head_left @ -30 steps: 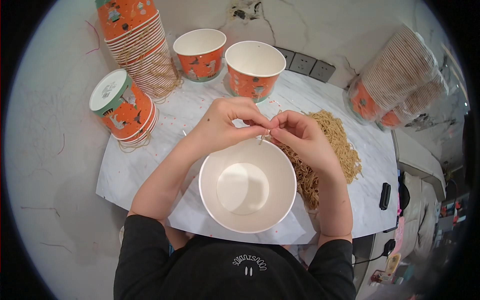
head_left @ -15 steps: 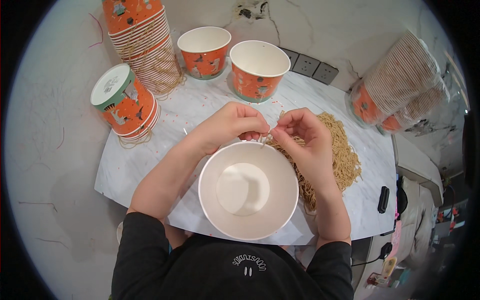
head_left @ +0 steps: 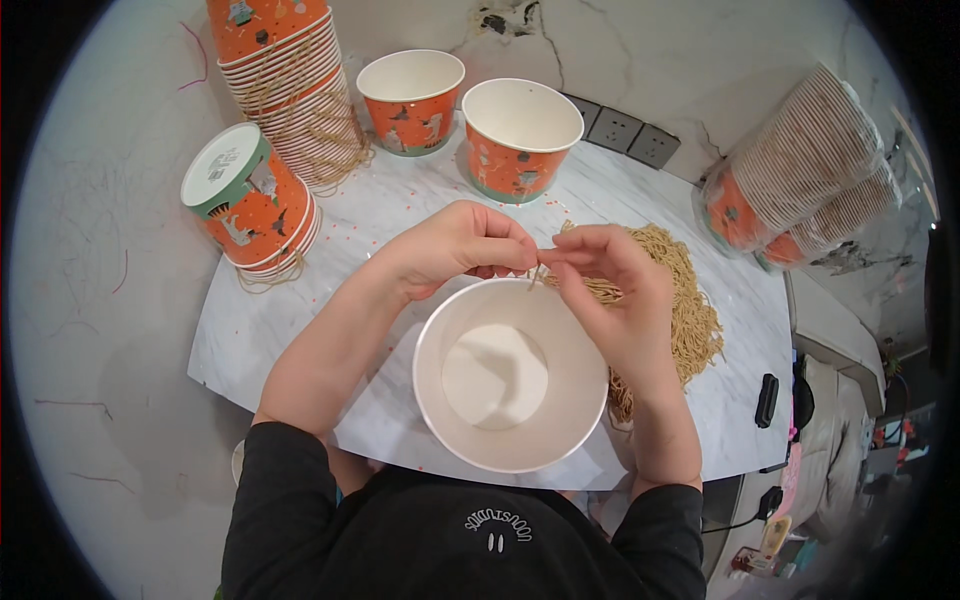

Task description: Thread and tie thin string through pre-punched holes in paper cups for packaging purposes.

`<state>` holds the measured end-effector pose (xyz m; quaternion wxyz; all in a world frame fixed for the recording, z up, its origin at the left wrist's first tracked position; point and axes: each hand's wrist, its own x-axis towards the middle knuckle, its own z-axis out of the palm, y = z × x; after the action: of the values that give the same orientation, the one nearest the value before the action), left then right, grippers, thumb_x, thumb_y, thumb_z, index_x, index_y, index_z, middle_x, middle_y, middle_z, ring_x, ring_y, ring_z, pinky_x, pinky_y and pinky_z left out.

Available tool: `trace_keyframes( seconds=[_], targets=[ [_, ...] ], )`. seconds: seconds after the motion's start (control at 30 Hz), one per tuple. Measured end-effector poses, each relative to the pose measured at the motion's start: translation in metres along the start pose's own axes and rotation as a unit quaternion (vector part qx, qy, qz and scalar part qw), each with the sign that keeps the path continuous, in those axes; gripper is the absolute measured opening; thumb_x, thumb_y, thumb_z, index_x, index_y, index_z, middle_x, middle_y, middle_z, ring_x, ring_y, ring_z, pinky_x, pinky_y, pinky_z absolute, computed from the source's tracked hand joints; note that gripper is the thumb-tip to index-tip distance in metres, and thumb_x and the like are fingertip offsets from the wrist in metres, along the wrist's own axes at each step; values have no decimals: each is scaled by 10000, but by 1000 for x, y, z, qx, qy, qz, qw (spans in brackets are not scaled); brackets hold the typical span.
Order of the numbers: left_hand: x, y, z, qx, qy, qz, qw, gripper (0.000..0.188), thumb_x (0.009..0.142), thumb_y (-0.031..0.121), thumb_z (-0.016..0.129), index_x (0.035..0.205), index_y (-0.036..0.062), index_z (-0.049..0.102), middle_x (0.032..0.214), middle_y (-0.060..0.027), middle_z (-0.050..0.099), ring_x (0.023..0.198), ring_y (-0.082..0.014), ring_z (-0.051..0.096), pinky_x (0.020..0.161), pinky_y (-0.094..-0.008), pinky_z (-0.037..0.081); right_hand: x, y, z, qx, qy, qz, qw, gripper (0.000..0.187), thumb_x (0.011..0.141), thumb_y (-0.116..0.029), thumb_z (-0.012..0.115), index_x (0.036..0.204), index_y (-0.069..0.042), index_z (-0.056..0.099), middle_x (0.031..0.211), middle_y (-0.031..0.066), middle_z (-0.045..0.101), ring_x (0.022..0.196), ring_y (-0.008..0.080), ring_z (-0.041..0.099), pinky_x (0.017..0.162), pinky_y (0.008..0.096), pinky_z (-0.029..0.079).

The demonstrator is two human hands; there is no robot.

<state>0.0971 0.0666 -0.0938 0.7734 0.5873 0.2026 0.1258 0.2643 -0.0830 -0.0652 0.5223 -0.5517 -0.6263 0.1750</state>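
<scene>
A white-lined paper bucket (head_left: 495, 440) stands mouth up on the table right in front of me. At its far rim, a thin tan cord (head_left: 535, 279) shows between my fingertips. My left hand (head_left: 465, 245) is closed, thumb and forefinger pinching the cord. From the other side my right hand (head_left: 622, 285) meets it, its fingertips closed at the cord and its thumb bent just above the rim. The exact grip there is partly hidden. Beneath and beyond my right hand lies a heap of tan cords (head_left: 680, 295).
Two orange buckets, one left (head_left: 410, 105) and one right (head_left: 522, 135), stand upright at the back. Upside-down buckets (head_left: 250, 205) and a tall corded stack (head_left: 290, 100) are at left. Wrapped buckets (head_left: 800, 165) stand far right, near wall sockets (head_left: 630, 132). A black object (head_left: 767, 400) lies at the right edge.
The bucket has shifted slightly right and away from me. My right hand has moved a little right, with its fingers straighter; my left hand stays nearly in place.
</scene>
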Motion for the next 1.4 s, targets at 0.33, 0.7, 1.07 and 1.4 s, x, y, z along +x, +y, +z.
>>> trace_keyframes(
  seconds=[0.33,0.7,1.07,1.4],
  targets=[
    [-6,7,10,90,16,19,996,94,876,71,720,934,-3,728,861,-3,706,784,-48,634,730,-207,507,1,8,5,52,-10,118,992,83,898,-32,734,962,20,744,914,102,744,809,161,735,747,286,594],
    [-3,9,1,66,24,-7,997,185,941,167,691,987,7,773,823,-34,724,739,-82,649,675,-219,505,5,18,8,-233,25,-154,960,143,826,-35,737,923,-47,633,798,84,608,645,260,656,553,357,514],
    [-4,11,-2,63,-21,-1,998,180,958,203,723,1018,32,719,848,-29,725,754,-80,672,683,-213,516,4,15,7,-160,-12,-104,982,153,883,-84,744,976,-31,635,866,97,651,723,252,706,619,343,555],
    [-7,14,-4,78,-18,40,996,139,960,157,718,1004,27,693,872,-56,735,795,-104,701,725,-234,543,4,16,6,-29,-57,46,997,163,898,-120,758,943,23,694,857,148,717,782,244,723,722,337,583]
  ],
)
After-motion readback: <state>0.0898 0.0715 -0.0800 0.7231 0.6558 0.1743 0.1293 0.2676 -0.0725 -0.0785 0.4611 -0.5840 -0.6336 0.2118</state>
